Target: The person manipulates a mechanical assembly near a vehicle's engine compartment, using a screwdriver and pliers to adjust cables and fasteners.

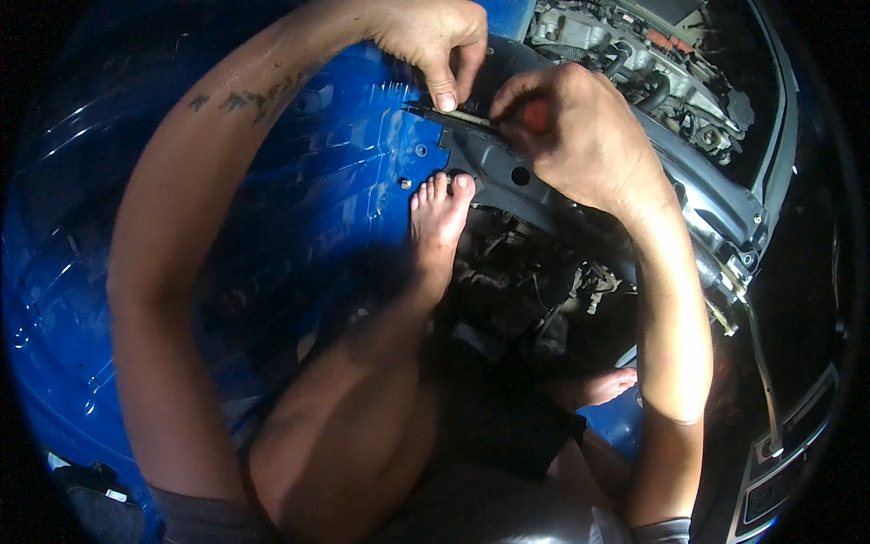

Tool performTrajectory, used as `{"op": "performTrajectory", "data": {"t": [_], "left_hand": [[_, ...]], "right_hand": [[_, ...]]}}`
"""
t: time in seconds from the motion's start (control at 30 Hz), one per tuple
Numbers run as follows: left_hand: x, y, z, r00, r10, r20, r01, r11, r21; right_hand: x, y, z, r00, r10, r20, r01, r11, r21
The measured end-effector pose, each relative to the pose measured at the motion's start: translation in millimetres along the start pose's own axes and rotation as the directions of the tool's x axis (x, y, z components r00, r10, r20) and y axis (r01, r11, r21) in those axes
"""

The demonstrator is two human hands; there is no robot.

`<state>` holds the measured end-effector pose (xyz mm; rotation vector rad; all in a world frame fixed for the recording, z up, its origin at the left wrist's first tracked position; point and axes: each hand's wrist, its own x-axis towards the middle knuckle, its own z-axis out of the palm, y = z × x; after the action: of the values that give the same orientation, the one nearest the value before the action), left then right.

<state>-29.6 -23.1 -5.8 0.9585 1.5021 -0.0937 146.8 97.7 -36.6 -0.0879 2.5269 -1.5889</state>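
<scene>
Near the top centre, my left hand [444, 68] pinches a thin pale rod or strip [471, 118] lying along a dark metal bracket [489, 163] with a round hole. Its thumb tip presses on the strip. Just to the right, my right hand [571, 118] is closed around a red-orange object [535, 116], perhaps a handle, over the same strip; its far end is hidden by my fingers. The bracket adjoins a blue painted metal panel [344, 163] with holes and bolts. My bare left foot [437, 213] rests beside the bracket.
An engine [634, 63] lies at the top right beside a bent grey body edge [752, 236]. A thin upright rod [766, 381] is at the right. Dark mechanical parts [517, 281] fill the cavity below the bracket. My other foot [603, 385] is by blue metal lower right.
</scene>
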Motion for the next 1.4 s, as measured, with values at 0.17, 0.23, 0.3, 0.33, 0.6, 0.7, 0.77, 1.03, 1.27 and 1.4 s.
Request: {"op": "performTrajectory", "data": {"t": [0.17,0.23,0.3,0.33,0.6,0.7,0.77,1.03,1.27,1.4], "left_hand": [[18,-6,1,0.995,0.100,-0.004,-0.100,0.994,0.051],[14,-11,6,0.992,0.122,-0.034,-0.124,0.991,-0.043],[8,-17,13,0.993,0.105,-0.060,-0.113,0.979,-0.171],[7,-20,18,0.987,0.122,-0.104,-0.138,0.975,-0.175],[-2,-17,37,0.861,0.406,-0.305,-0.339,0.907,0.250],[-4,-15,36,0.880,0.363,-0.305,-0.287,0.920,0.267],[-6,-17,37,0.889,0.335,-0.312,-0.261,0.931,0.255],[-6,2,18,0.954,0.245,-0.172,-0.204,0.953,0.226],[-3,7,15,0.968,0.221,-0.121,-0.183,0.946,0.266],[-5,3,17,0.959,0.250,-0.132,-0.214,0.948,0.237]], "right_hand": [[-3,6,3,0.999,0.003,-0.053,-0.006,0.998,-0.060],[-5,4,4,0.997,-0.018,-0.079,0.013,0.998,-0.066],[-5,3,6,0.992,-0.055,-0.115,0.051,0.998,-0.043],[-6,0,3,0.998,0.001,-0.062,-0.001,1.000,-0.007],[-8,3,3,0.999,-0.023,-0.023,0.025,0.996,0.088],[-6,1,2,0.999,-0.028,0.015,0.026,0.994,0.109],[-3,-6,-4,0.994,0.038,0.107,-0.045,0.997,0.070],[-2,-6,-5,0.992,0.021,0.121,-0.023,1.000,0.010],[-1,-2,-2,0.993,-0.048,0.103,0.049,0.999,-0.007],[-3,-1,0,0.996,-0.054,0.071,0.054,0.999,0.001]]}}
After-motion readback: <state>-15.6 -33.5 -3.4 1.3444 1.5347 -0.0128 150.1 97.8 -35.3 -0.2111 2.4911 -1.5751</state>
